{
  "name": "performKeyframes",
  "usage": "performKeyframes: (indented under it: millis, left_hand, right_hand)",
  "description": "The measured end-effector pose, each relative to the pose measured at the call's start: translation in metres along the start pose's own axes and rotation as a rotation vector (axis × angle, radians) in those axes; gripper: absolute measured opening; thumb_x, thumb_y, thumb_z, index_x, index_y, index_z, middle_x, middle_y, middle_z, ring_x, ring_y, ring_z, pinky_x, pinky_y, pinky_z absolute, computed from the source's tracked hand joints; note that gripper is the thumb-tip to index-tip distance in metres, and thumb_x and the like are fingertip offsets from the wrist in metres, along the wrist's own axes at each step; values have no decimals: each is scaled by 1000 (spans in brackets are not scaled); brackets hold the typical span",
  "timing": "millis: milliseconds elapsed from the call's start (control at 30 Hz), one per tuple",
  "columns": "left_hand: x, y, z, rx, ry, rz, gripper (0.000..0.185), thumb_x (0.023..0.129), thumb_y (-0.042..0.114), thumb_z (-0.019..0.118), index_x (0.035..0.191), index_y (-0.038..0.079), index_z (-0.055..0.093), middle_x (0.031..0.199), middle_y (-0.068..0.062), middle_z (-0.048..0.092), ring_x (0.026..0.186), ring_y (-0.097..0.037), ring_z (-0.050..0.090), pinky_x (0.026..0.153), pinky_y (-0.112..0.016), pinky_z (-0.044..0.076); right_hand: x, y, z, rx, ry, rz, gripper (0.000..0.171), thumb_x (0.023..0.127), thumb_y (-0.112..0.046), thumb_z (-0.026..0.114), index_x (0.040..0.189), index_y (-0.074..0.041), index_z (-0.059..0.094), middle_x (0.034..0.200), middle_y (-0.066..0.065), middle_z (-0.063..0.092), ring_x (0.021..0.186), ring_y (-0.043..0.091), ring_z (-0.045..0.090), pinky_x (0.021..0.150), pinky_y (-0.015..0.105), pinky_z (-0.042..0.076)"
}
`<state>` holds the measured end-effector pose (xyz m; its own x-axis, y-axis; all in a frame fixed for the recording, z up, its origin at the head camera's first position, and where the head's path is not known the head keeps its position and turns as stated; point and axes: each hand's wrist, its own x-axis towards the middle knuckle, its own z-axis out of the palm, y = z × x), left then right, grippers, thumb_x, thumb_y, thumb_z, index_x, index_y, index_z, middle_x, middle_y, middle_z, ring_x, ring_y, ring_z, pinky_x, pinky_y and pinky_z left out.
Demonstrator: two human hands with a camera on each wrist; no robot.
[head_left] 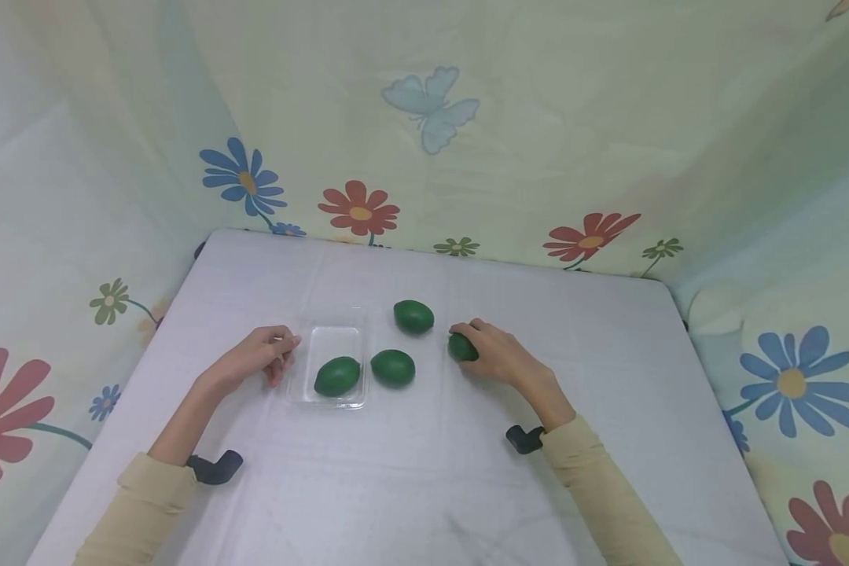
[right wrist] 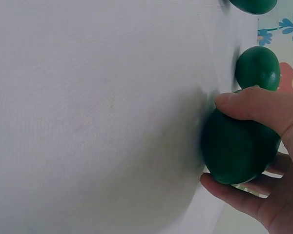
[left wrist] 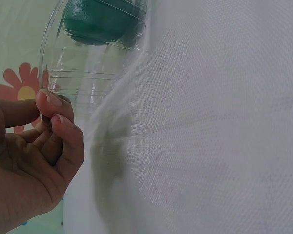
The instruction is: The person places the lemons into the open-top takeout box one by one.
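Head view: right hand (head_left: 491,354) grips a green lime (head_left: 461,347), partly hidden; worktop (head_left: 630,346) edge well apart. Two loose limes (head_left: 393,368) to its left. Left hand (head_left: 260,354) pinches clear tray (head_left: 336,336) holding another lime (head_left: 337,376); left wrist view crops tray.

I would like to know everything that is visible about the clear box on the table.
The clear box looks like thin, shiny plastic: rectangular, with rounded corners and fine ridges across its walls. It stands upright, open at the top, on the white-covered table, left of centre in the head view. One green fruit lies inside, toward the end nearer the person. The left hand pinches its left edge.
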<state>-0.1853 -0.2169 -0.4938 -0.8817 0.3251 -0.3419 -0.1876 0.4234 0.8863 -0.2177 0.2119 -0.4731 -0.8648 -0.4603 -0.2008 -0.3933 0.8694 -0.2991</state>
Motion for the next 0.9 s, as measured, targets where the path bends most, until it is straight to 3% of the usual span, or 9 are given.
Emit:
performKeyframes:
  millis: [267,500,900]
  left_hand:
    - [0,0,0,5,1,1,34,109,27,51,93,-3,54,64,-5,53,53,-17,55,58,-31,51]
    - [2,-1,0,-5,-2,3,31,109,25,50,94,-2,53,69,-4,53,54,-16,55,57,-30,50]
    - [1,-1,1,-17,-1,6,31,109,24,51,93,-2,53,69,-4,53,53,-16,55,57,-30,49]
  right_hand:
    - [-2,-2,-3,13,-6,1,59,89,-16,81,143,-14,56,127,15,61,116,33,62,98,52,53]
    - [-15,-10,-7,8,49,-57,59,89,-14,82,142,-13,56,125,15,62,113,32,64,96,52,55]
    - [-55,-53,-26,27,151,-262,62,84,-13,86,140,-12,59,126,12,65,108,27,68,90,44,59]
